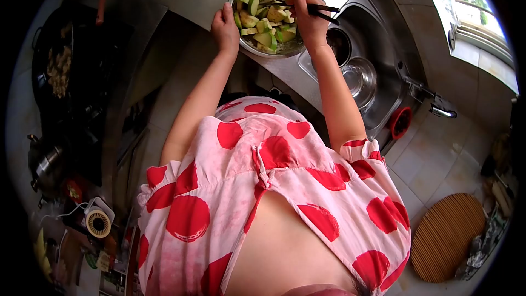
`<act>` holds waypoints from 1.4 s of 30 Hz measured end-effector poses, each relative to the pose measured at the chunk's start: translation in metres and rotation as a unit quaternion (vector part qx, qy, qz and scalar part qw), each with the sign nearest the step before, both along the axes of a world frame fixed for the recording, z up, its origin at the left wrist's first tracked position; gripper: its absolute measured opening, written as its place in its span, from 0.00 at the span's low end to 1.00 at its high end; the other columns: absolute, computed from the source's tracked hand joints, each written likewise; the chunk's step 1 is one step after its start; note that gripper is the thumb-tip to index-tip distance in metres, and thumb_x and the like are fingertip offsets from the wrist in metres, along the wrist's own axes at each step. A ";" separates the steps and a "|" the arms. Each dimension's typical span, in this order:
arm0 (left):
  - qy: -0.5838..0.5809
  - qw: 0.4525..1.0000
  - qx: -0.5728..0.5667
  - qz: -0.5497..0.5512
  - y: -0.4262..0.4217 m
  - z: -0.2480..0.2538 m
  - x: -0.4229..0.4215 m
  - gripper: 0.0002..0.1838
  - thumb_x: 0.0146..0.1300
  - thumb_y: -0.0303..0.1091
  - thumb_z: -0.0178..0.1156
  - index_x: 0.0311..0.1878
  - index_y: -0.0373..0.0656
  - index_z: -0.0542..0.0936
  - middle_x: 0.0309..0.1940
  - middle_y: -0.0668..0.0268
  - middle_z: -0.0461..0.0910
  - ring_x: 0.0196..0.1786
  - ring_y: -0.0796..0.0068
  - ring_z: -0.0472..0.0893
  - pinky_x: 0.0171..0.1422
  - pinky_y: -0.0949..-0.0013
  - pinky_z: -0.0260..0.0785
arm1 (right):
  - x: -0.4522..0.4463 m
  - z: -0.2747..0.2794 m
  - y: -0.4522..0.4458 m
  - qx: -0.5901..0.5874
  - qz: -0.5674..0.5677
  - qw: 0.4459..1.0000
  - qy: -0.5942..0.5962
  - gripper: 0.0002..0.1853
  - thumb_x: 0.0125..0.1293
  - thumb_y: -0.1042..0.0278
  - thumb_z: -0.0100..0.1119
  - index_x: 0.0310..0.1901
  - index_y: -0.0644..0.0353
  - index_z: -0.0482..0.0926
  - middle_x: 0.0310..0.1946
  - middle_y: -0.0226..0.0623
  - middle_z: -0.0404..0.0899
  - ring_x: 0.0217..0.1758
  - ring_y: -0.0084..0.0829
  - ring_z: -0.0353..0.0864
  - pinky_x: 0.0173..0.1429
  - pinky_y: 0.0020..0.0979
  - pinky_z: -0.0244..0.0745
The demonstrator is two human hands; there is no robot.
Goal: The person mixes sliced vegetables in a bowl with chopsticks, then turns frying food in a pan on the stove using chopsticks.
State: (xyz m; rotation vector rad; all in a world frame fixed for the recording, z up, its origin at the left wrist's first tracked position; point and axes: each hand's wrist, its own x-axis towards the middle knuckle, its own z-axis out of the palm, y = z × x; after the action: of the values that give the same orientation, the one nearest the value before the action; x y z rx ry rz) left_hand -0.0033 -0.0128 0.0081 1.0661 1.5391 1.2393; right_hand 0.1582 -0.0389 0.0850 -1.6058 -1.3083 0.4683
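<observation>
In the right hand (308, 24) — chopsticks (326, 8), amid green-skinned chunks (265, 40).

I see the left forearm (196, 101) and right forearm (338, 96), both bare, reaching to the far side and angling inward. The left hand (225, 32) has its thumb pointing far; the right hand (308, 22) is curled in a grip, fingers gathered beside the thumb.

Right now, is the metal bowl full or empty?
Not empty: green-skinned chunks lie across most of the bowl; their depth I cannot tell.
</observation>
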 end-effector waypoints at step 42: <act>-0.018 0.999 -0.034 -0.038 0.001 0.004 -0.004 0.23 0.66 0.48 0.52 0.25 0.35 0.72 0.19 0.69 0.69 0.26 0.82 0.64 0.34 0.72 0.62 | 0.026 -0.025 -0.073 -0.093 -0.068 0.981 0.159 0.20 0.68 0.58 0.49 0.23 0.64 0.77 0.18 0.31 0.77 0.16 0.19 0.71 0.21 0.20 0.67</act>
State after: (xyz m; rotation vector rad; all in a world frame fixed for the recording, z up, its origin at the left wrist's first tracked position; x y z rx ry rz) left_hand -0.0074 -0.0122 0.0119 1.0438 1.4900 1.1403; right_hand 0.1841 -0.1116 0.0597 -1.6795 -0.9314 0.7473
